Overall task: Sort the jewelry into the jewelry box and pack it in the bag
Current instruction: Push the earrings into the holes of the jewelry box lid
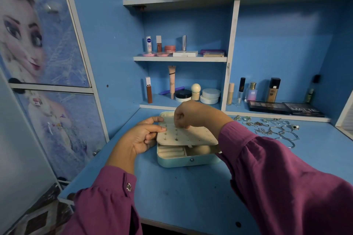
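Two purple sleeves (286,187) frame the open jewelry box (188,159) on the blue desk (191,196); its perforated earring panel (191,136) is gripped by the left hand (142,137) while something small, seemingly an earring, is pinched at it by the right hand (188,115). A few studs are already seated, but most jewelry (275,129) is left spread beside the box, and no bag is identified.

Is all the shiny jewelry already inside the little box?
No, a pile of silver jewelry lies on the blue desk, to the right of the jewelry box.
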The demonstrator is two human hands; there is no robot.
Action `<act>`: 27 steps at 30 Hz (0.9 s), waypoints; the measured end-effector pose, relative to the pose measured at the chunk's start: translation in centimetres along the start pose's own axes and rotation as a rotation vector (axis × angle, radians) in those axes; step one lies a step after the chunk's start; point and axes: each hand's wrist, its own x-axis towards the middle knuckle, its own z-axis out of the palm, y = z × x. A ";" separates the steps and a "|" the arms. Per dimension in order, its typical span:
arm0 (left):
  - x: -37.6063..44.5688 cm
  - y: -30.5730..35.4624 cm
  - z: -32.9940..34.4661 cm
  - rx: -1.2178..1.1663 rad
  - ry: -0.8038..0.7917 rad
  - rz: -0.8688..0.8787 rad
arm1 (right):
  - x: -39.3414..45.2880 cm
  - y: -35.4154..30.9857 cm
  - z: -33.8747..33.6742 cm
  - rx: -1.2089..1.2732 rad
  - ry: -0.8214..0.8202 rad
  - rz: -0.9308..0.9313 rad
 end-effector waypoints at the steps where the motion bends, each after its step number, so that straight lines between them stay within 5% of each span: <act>1: 0.0 0.0 0.0 0.004 0.001 0.000 | 0.0 -0.1 0.0 -0.024 0.002 -0.003; 13: 0.1 -0.1 0.0 0.004 0.005 0.005 | 0.1 0.3 1.0 -0.065 0.078 -0.044; 19: 0.0 -0.1 0.2 -0.071 0.029 0.011 | -1.9 2.2 1.6 0.195 0.193 -0.059; 27: 0.4 0.2 0.1 -0.140 -0.032 -0.022 | -6.8 8.6 1.7 0.501 0.316 0.194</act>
